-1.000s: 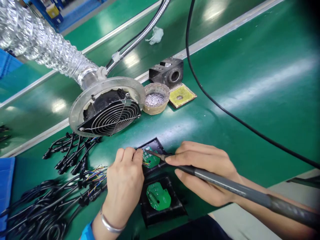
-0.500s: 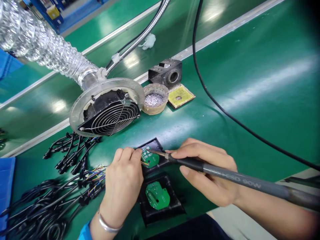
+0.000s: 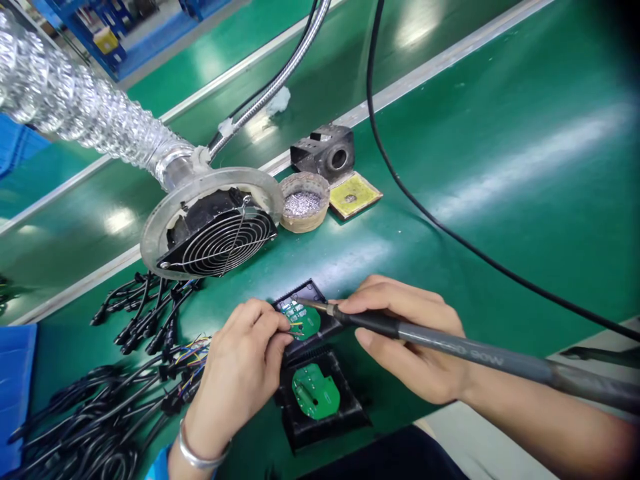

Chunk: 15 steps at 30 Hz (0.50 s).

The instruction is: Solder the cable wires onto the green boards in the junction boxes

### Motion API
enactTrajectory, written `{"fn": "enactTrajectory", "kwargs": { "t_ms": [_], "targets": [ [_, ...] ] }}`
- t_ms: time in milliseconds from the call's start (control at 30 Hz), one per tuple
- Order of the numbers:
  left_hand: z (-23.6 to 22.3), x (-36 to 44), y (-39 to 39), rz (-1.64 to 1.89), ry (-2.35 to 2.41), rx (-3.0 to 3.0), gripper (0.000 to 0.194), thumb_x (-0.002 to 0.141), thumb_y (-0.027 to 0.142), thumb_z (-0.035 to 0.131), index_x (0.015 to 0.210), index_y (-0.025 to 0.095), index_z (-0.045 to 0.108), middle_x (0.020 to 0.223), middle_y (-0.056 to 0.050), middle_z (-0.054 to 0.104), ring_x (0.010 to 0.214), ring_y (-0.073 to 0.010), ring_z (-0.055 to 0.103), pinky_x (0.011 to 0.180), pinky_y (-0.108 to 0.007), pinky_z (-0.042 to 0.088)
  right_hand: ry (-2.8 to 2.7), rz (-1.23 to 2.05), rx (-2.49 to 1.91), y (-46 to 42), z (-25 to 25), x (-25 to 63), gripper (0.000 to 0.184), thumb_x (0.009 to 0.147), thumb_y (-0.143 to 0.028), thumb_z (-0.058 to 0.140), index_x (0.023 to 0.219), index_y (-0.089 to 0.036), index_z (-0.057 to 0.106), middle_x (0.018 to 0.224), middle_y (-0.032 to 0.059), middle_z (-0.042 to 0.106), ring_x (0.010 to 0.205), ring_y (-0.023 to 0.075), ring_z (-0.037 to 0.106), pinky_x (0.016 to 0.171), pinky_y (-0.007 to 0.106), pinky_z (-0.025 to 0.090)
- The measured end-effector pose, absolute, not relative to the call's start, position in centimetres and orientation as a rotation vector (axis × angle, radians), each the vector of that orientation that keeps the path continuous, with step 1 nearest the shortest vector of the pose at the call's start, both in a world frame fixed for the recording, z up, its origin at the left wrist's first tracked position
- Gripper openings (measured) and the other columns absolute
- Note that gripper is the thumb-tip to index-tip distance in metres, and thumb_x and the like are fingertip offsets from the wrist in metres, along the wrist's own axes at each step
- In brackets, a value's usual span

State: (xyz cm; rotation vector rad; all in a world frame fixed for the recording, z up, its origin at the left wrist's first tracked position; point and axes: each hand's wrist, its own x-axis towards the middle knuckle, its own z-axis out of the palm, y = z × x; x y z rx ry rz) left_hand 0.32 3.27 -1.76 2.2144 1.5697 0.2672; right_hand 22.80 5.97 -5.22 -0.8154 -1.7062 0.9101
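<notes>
My left hand [image 3: 245, 353] is closed, with thumb and fingers pinching thin wires [image 3: 297, 325] whose ends stick out over a green circuit board [image 3: 313, 323]. That board lies in a black plastic housing [image 3: 313, 292]. A grey soldering iron [image 3: 450, 344] rests in the grip of my right hand [image 3: 425, 370]; its tip points left over the far part of the same board. Whether the tip touches it, I cannot tell. Nearer to me, a second green board [image 3: 326, 397] sits in another black housing [image 3: 353, 397].
Black cables [image 3: 95, 403] with coloured wire ends lie at left beside a blue bin [image 3: 17, 380]. A fume extractor fan [image 3: 225, 243] hangs over the bench. Behind stand a bowl of solder bits [image 3: 304, 217], a yellow sponge [image 3: 357, 193] and an iron holder [image 3: 320, 153]. A black cord [image 3: 400, 183] crosses at right.
My left hand has shifted slightly and its fingers have opened up the view of the wires, now showing above the board. The iron's tip stays over the board's far part.
</notes>
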Motion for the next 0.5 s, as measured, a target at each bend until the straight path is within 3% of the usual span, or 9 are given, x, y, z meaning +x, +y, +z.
{"fn": "enactTrajectory", "kwargs": {
  "t_ms": [100,200,367,500],
  "targets": [
    [-1.66,0.72,3.16,0.186,1.619,2.320,0.010,0.090,0.017,0.056,0.093,0.027,0.059,0.096,0.001,0.058,0.085,-0.0168,0.056,0.067,-0.029,0.044,-1.692,0.920,-0.813,5.89,-5.28,22.70,0.028,0.078,-0.005,0.053,0.099,-0.019,0.062,0.075,0.0010,0.061,0.063,0.0128,0.054,0.055,0.027,0.046],
    [-1.50,1.12,3.07,0.071,1.657,2.402,0.011,0.091,0.016,0.053,0.093,0.026,0.059,0.094,0.001,0.057,0.082,-0.0173,0.055,0.057,-0.028,0.039,-1.698,0.917,-0.798,5.92,-5.14,22.61,0.027,0.078,-0.004,0.053,0.099,-0.019,0.062,0.076,0.0016,0.062,0.065,0.0129,0.056,0.056,0.027,0.047],
    [-1.20,1.31,3.15,0.075,1.642,2.344,0.013,0.098,0.020,0.042,0.090,0.022,0.052,0.090,-0.001,0.057,0.081,-0.0165,0.055,0.063,-0.028,0.041,-1.672,0.898,-0.822,5.78,-4.81,22.81,0.026,0.078,-0.006,0.055,0.099,-0.020,0.063,0.075,0.0015,0.063,0.064,0.0139,0.056,0.056,0.028,0.048],
    [-1.50,1.30,3.21,0.117,1.697,2.351,0.012,0.097,0.022,0.044,0.101,0.023,0.056,0.090,0.000,0.060,0.082,-0.0166,0.057,0.063,-0.028,0.041,-1.640,0.909,-0.843,5.07,-4.89,23.28,0.027,0.079,-0.007,0.053,0.099,-0.021,0.063,0.075,0.0024,0.063,0.061,0.0150,0.057,0.055,0.030,0.048]
  ]
}}
